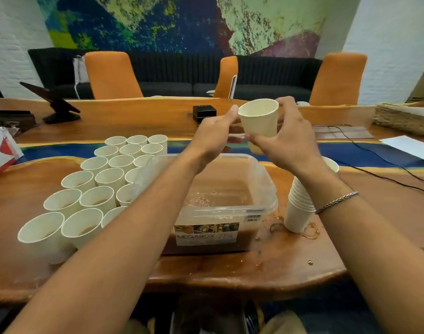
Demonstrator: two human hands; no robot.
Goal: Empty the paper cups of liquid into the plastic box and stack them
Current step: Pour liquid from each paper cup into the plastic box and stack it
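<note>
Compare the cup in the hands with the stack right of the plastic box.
The held cup is single; the stack is several cups nested. The held cup is in the air beyond the plastic box, gripped by the right hand; the stack stands on the table among brown drips. The held cup tilts its mouth toward the camera; the stack stands base down, leaning. Both are plain white paper cups.

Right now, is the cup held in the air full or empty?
Empty, it seems: the held cup tilts its mouth toward the camera, showing only pale inner wall, no liquid.
</note>
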